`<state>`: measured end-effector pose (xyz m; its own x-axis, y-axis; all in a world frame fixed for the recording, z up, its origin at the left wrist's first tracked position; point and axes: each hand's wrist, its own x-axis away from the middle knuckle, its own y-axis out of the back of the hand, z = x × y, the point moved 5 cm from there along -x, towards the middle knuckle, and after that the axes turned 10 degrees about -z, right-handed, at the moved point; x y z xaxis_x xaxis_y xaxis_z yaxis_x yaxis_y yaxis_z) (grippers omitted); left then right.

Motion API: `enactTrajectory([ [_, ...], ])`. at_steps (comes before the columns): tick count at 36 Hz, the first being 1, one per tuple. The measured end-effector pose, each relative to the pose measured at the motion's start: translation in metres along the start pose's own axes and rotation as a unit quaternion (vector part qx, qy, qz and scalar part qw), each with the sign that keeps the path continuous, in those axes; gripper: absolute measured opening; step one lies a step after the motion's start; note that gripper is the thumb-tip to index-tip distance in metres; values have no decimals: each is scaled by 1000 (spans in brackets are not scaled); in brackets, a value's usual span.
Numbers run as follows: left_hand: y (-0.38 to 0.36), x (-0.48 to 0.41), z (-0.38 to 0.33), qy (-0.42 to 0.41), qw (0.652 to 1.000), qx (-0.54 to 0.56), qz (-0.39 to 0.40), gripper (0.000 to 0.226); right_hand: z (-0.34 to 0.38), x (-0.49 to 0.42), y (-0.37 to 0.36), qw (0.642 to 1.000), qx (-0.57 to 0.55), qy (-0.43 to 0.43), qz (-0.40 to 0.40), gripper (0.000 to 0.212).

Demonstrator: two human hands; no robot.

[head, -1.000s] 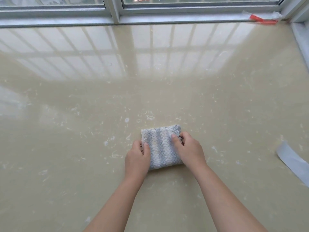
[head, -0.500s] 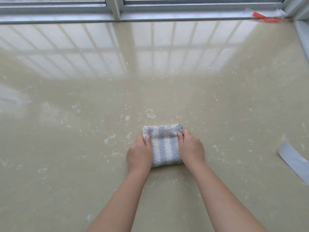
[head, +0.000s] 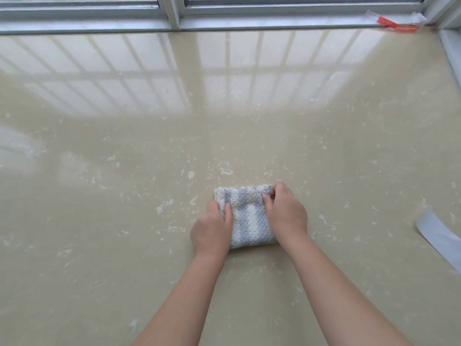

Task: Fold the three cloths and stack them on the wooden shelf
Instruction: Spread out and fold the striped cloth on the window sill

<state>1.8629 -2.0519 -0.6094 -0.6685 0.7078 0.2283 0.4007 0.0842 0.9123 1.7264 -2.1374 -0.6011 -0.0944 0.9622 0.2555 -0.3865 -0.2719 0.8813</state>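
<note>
A small folded cloth [head: 245, 216] with grey and white stripes lies on the glossy beige floor [head: 124, 221], a little below the middle of the head view. My left hand [head: 212, 229] grips its left edge with the thumb on top. My right hand [head: 285, 213] grips the right edge near the far corner, fingers curled round the fabric. The cloth bunches slightly between the two hands. No other cloth and no wooden shelf is in view.
A window frame [head: 174, 18] runs along the far edge of the floor. A red strip [head: 396, 24] lies at the far right corner by a white wall edge [head: 451, 53]. A grey-white strip [head: 439, 236] lies on the floor at the right.
Both hands have moved in from resting on the cloth's sides to gripping its edges, the right hand sliding toward the far right corner. The cloth is more bunched between them.
</note>
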Motion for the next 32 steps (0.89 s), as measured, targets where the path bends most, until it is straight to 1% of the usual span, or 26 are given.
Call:
enactTrajectory([
  [4, 1, 1, 0, 2, 1000, 10, -21, 34, 2, -1, -1, 1000, 15, 10, -7, 18],
  [11, -2, 1, 3, 25, 999, 22, -22, 34, -4, -6, -3, 999, -2, -44, -12, 16],
  [16, 2, 1, 3, 49, 998, 41, -19, 31, -3, -8, -3, 998, -16, -65, -18, 20],
  [18, 7, 2, 5, 67, 996, 54, -28, 29, -4, -8, 2, 995, -37, -73, -50, 23],
  [20, 16, 3, 9, 81, 990, 83, -80, 31, -4, -4, 12, 990, -49, -59, -118, 27],
  [21, 21, 3, 11, 69, 985, 94, -126, 33, -4, -1, 16, 985, -53, -43, -157, 28],
  [22, 26, 4, 11, 36, 980, 95, -171, 33, -3, 4, 20, 980, -58, -19, -191, 30],
  [24, 30, 9, 8, -65, 965, 74, -243, 31, 3, 15, 21, 968, -66, 53, -236, 32],
  [25, 27, 12, 5, -125, 955, 73, -260, 30, 7, 21, 20, 962, -67, 95, -248, 31],
  [26, 23, 15, 2, -183, 945, 78, -260, 30, 11, 28, 16, 956, -68, 138, -251, 30],
  [28, 13, 20, -4, -268, 932, 76, -233, 35, 21, 38, 3, 946, -69, 222, -226, 32],
  [30, 1, 20, -8, -311, 929, 64, -189, 40, 30, 46, -15, 940, -69, 282, -180, 34],
  [32, -12, 16, -6, -323, 935, 49, -137, 46, 33, 47, -33, 947, -55, 288, -131, 40],
])
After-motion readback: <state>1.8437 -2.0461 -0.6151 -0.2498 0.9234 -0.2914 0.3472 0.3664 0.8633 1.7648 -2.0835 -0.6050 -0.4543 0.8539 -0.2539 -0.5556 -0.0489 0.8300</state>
